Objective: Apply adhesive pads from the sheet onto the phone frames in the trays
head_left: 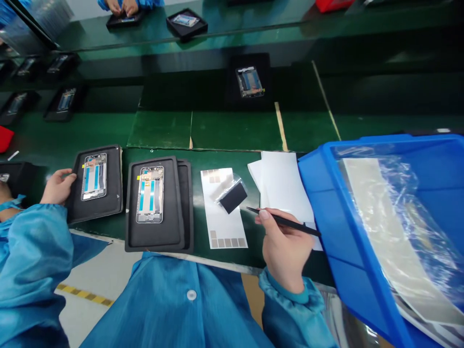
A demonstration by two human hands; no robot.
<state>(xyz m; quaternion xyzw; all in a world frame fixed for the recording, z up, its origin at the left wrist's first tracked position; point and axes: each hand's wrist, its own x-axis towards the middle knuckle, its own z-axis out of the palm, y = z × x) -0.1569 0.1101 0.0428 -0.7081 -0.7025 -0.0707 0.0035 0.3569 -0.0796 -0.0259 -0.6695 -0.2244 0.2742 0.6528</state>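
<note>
My right hand (284, 251) is closed around black tweezers (282, 222), their tip pointing left toward a small dark pad (234, 197) that lies on a white sticker sheet (223, 212). My left hand (58, 186) grips the left edge of a black tray (96, 210) holding a phone frame (94, 176). A second black tray (154, 237) with another phone frame (150, 194) sits straight in front of me, stacked on another tray.
A blue bin (362, 270) with plastic-wrapped sheets stands at the right. White paper sheets (282, 183) lie beside it. More trays with phone frames (250, 81) rest on the green belt beyond. Another person's hands (122, 7) work at the far side.
</note>
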